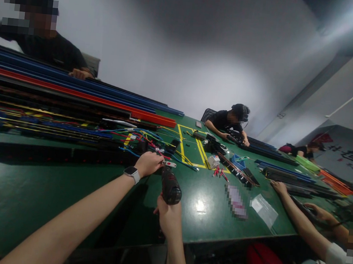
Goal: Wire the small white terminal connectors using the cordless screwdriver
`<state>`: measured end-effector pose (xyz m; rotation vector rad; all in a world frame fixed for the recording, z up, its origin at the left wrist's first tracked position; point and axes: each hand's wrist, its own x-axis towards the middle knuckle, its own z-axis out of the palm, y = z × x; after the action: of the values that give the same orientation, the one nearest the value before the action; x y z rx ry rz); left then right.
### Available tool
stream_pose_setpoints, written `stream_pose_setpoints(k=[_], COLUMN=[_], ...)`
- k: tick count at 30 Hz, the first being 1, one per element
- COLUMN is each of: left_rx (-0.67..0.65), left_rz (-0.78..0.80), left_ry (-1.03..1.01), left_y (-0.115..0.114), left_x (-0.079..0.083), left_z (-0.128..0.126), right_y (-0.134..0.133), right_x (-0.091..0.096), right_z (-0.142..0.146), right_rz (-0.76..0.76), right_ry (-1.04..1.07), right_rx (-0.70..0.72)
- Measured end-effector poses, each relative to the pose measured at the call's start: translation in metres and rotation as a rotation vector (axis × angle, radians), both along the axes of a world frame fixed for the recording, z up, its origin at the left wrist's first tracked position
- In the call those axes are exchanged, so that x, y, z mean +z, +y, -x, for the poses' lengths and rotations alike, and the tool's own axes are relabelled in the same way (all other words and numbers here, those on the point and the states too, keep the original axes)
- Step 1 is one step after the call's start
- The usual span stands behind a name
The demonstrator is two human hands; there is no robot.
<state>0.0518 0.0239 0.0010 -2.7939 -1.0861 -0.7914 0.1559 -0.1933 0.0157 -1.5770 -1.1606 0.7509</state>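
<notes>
Right hand (169, 215) clenched round dark screwdriver (169, 186); left hand (149, 163) fisted, contents hidden.

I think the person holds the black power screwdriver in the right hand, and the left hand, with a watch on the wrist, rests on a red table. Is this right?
Not quite: the table is dark green, not red, as the head view shows. The rest holds: the right hand grips the black power screwdriver, and the left hand has the grey-strapped watch on its wrist.

A black electric screwdriver (170, 186) is gripped by the right hand (168, 215), its tip aimed at a long black rail (51, 152) on the green table (30, 200). The rail end is pinched by the left hand (149, 163), a smartwatch (132, 173) worn at its wrist. Coloured wires (150, 144) are spread just beyond.
</notes>
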Motion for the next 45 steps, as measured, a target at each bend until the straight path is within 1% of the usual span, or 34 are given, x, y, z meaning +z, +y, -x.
stream_pose_setpoints(k=[3,7,12,16,24,28,32,35,40,45], left_rx=[0.005,0.013,0.023,0.032,0.034,0.028,0.018,0.016,0.018,0.013], left_rz=[0.021,0.008,0.0,0.002,0.006,0.003,-0.002,-0.002,-0.01,0.0], left_ry=[-0.011,-0.008,-0.002,-0.005,0.018,0.012,0.001,0.002,0.014,0.025], left_y=[0.0,-0.001,-0.001,-0.003,-0.004,-0.003,-0.003,-0.004,-0.005,-0.007], left_x=[0.0,0.0,0.0,0.001,0.002,0.001,0.001,0.002,0.005,0.008], left_z=[0.0,-0.002,-0.003,-0.004,-0.003,-0.003,-0.003,-0.003,-0.002,-0.001], right_y=[0.0,0.0,-0.001,-0.001,-0.001,0.0,0.0,0.0,0.001,0.001], right_x=[0.002,0.005,0.001,-0.005,0.0,-0.006,-0.011,-0.009,-0.006,-0.005], right_z=[0.0,0.0,0.0,0.0,0.002,0.001,0.0,-0.001,-0.002,-0.003], right_rz=[0.007,0.035,-0.019,-0.036,-0.029,-0.015,-0.032,-0.038,0.014,-0.006], right_ry=[-0.016,-0.013,-0.004,-0.005,0.005,0.004,-0.011,-0.038,-0.05,-0.036], right_rx=[0.001,-0.012,0.011,-0.013,-0.012,-0.01,-0.017,-0.011,0.001,0.006])
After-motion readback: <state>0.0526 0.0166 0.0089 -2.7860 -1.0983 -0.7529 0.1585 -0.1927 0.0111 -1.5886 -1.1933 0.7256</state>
